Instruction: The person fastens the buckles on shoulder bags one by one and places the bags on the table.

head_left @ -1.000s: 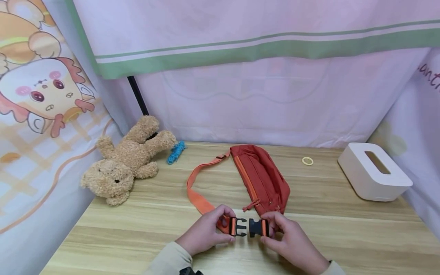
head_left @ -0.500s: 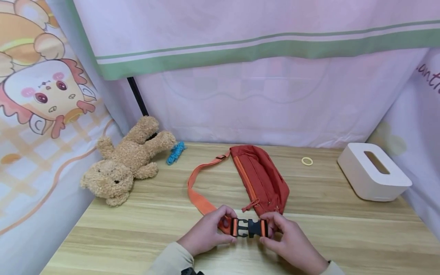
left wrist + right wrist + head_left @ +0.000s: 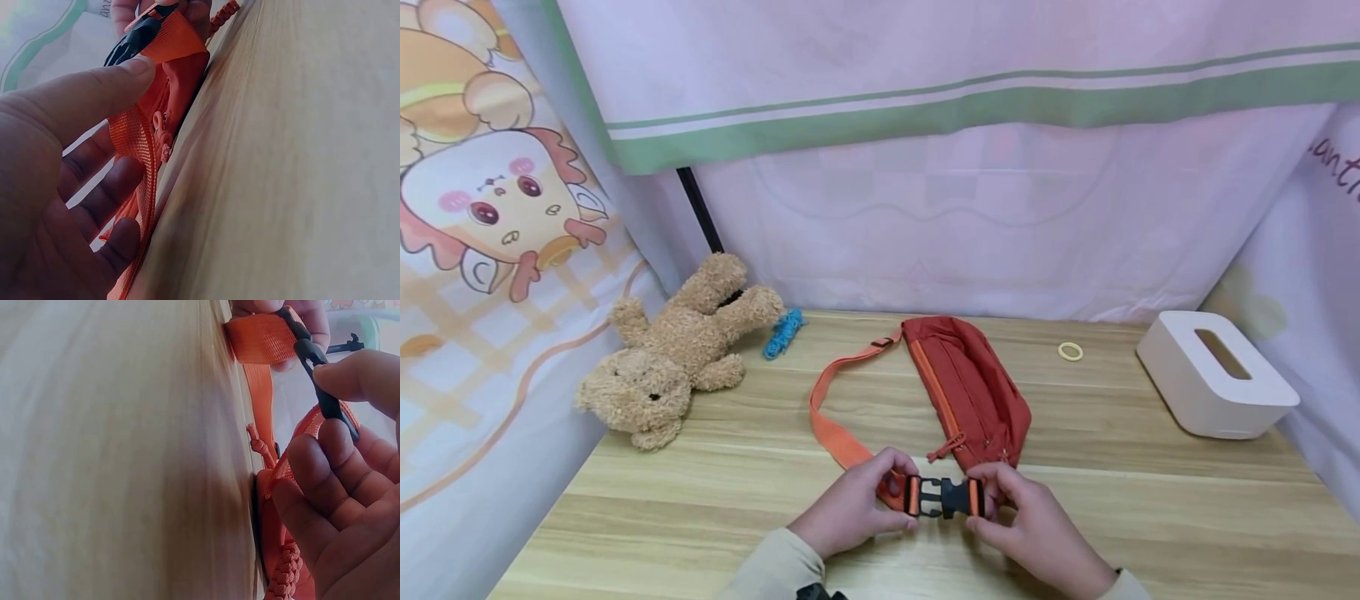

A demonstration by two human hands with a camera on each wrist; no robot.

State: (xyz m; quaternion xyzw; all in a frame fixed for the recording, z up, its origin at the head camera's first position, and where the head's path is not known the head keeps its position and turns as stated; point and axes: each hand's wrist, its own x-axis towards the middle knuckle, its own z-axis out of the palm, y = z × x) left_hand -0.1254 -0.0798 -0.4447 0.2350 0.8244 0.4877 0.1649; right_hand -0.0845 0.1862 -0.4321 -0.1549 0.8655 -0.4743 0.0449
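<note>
The two buckle halves, apart a second ago, now sit pushed together at the table's near edge below the bag, the left hand and right hand each pinching one end, so the strap looks closed.

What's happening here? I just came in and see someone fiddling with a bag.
A person holds the two halves of a black buckle, one in the left hand and one in the right hand, on the strap of a red waist bag. The halves look pushed together. The bag lies on a wooden table beside a teddy bear.
</note>
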